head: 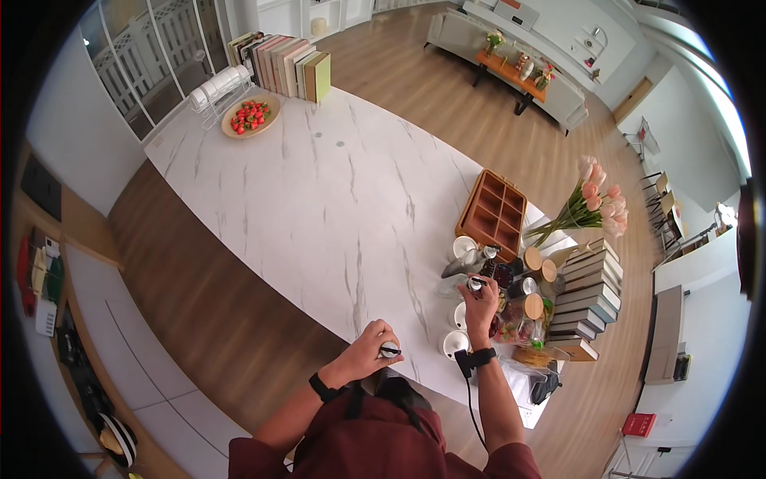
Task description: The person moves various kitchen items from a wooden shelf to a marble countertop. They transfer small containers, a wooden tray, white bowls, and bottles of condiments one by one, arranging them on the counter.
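Note:
My left hand (372, 350) is wrapped around a small bottle-like container at the table's near edge. Only its pale round top (389, 349), with a dark strip across it, shows; the body is hidden by my fingers. Farther right, my right hand (482, 305) grips the silvery top (476, 284) of a clear glass bottle (452, 287). Just beyond it stands a smoky glass bottle (467, 263) with a similar top. White lidded ceramic pots (456, 345) sit to the left of my right wrist. Jars with wooden lids (533, 306) crowd the right side of that hand.
A wicker box with compartments (494, 214) lies beyond the bottles, near pink tulips (589, 200). Upright books (586, 311) line the right end. On the marble-patterned table (299, 197), a plate (274, 117) of strawberries, a rack of white cups (221, 87) and more books (293, 66) stand far left.

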Available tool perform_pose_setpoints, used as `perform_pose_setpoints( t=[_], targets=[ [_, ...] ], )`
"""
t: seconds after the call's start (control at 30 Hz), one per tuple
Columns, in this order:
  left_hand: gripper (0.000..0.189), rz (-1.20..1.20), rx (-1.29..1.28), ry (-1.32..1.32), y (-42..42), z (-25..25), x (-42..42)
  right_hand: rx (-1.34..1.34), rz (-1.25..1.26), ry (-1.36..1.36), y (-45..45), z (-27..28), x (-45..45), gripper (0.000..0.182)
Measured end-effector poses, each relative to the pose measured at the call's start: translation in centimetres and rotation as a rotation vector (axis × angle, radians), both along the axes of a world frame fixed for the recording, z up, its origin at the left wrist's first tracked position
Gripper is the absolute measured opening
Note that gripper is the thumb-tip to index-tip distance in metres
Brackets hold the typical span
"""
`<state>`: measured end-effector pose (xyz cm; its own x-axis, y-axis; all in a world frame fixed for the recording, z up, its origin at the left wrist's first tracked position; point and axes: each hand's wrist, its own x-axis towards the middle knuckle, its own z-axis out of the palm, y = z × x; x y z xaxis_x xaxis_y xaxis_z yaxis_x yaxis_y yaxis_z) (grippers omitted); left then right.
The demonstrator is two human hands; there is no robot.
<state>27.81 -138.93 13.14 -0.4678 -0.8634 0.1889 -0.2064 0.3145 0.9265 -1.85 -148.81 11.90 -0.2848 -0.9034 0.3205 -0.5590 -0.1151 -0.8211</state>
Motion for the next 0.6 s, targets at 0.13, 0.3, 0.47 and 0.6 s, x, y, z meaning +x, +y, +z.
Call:
perform_pose_setpoints(
  t=[0.13, 0.3, 0.47, 0.6],
  targets=[
    [0.025, -0.004, 0.024, 0.019, -0.6, -0.3, -0.6, 0.027, -0.014, 0.010, -0.6, -0.2, -0.1, 0.036],
    [0.023, -0.010, 0.031, 0.017, -1.5, -0.6, -1.4, 0.061, -0.004, -0.028, -1.0, -0.8, -0.5, 0.037],
    [0.022, -0.021, 0.046, 0.021, -2.2, -0.3, -2.5, 0.050, -0.004, -0.004, -1.3, -0.9, -0.9, 0.036],
    [0.023, -0.032, 0.039, 0.027, -3.0, -0.5, -3.6, 0.020, -0.025, 0.049, -1.6, -0.9, -1.1, 0.041]
  ],
)
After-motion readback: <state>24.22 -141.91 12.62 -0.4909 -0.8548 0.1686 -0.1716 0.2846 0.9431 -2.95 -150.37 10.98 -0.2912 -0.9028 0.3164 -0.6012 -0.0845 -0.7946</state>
